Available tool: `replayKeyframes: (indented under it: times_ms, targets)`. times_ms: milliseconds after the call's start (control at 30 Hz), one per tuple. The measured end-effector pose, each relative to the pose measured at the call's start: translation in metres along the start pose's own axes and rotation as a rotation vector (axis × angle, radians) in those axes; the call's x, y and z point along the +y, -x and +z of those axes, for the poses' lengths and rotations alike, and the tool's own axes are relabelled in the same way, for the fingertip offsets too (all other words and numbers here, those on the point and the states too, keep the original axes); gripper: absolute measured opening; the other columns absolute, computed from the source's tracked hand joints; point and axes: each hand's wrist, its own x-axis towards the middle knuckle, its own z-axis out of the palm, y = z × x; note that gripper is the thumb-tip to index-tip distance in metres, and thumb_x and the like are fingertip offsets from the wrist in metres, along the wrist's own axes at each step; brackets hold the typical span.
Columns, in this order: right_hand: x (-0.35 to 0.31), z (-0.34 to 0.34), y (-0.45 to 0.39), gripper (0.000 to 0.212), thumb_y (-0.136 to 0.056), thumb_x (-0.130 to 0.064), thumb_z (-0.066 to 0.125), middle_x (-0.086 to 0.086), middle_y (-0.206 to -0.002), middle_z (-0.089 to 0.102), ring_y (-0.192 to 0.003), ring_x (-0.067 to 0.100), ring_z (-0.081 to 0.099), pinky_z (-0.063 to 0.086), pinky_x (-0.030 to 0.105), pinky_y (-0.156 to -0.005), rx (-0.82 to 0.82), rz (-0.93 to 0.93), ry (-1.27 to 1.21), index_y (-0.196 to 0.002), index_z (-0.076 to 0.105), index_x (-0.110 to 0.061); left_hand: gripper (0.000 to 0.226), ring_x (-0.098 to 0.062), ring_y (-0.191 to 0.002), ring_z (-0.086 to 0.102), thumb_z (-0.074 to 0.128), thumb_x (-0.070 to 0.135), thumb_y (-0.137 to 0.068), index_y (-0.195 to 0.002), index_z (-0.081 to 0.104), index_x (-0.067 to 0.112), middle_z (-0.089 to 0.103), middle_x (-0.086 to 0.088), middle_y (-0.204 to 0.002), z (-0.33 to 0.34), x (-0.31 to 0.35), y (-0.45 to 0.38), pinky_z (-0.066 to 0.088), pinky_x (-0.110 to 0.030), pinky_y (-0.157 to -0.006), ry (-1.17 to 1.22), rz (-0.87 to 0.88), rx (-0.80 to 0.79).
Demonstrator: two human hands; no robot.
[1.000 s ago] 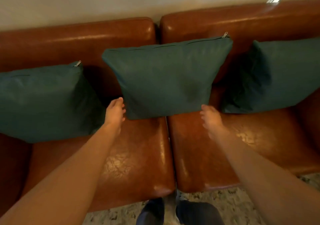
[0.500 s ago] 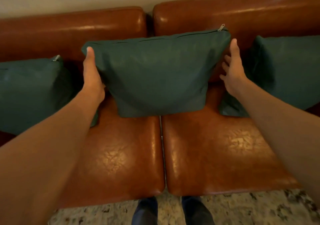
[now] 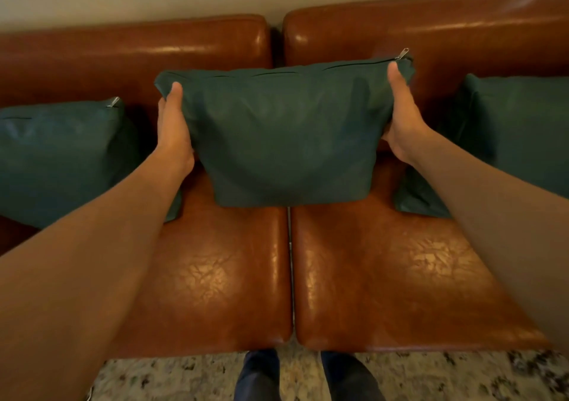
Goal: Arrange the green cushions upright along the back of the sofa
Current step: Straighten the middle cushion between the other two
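Note:
Three dark green cushions stand upright against the back of a brown leather sofa. The middle cushion sits over the gap between the two seat pads, zip at its top edge. My left hand grips its left side, thumb on the front near the top corner. My right hand grips its right side the same way. The left cushion and the right cushion lean on the backrest on either side; nothing touches them.
The two seat pads in front of the cushions are bare leather. A speckled stone floor runs along the sofa's front edge, with my dark shoes on it. A pale wall rises behind the sofa.
My hands rose from the bottom corners of the middle cushion to its sides and closed on it. The cushion's sides are now pressed in between them.

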Motion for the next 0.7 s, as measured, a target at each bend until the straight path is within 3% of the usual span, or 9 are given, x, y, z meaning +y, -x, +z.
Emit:
replayKeyframes:
  times_ms: [67,200,500,700]
  targets:
    - [0.001,0.002,0.001,0.126,-0.037,-0.091,0.061,-0.011,-0.145,0.05,-0.13,0.013,0.049,0.038,0.049,-0.11,0.002,-0.002,0.006,-0.148,0.033,-0.038,0.062,-0.016,-0.115,0.065,0.061,0.064,-0.076,-0.132,0.053,0.039,0.068,0.009,-0.126,-0.002,0.0,0.0,0.049,-0.043,-0.103,0.012,0.003,-0.007]
    - [-0.001,0.008,0.004,0.128,-0.036,-0.091,0.061,-0.011,-0.141,0.054,-0.124,0.011,0.055,0.044,0.043,-0.105,-0.037,0.007,0.003,-0.148,0.034,-0.037,0.081,-0.015,-0.117,0.064,0.065,0.074,-0.061,-0.134,0.054,0.041,0.068,0.012,-0.126,-0.01,0.001,-0.007,0.046,-0.043,-0.105,0.013,-0.025,-0.016]
    - [0.003,0.018,0.008,0.119,-0.042,-0.092,0.058,-0.013,-0.143,0.053,-0.129,0.012,0.051,0.037,0.049,-0.111,-0.024,-0.001,0.015,-0.146,0.035,-0.041,0.085,-0.014,-0.119,0.063,0.065,0.073,-0.062,-0.138,0.048,0.04,0.067,0.011,-0.129,-0.02,-0.001,-0.008,0.046,-0.044,-0.106,-0.013,-0.056,-0.057]
    - [0.001,0.013,0.005,0.126,-0.037,-0.095,0.057,-0.012,-0.147,0.048,-0.134,0.015,0.045,0.034,0.053,-0.112,-0.01,0.021,0.034,-0.148,0.031,-0.042,0.082,-0.013,-0.119,0.064,0.065,0.074,-0.064,-0.137,0.051,0.039,0.067,0.011,-0.129,-0.015,-0.002,-0.008,0.046,-0.042,-0.105,-0.018,-0.038,-0.096]
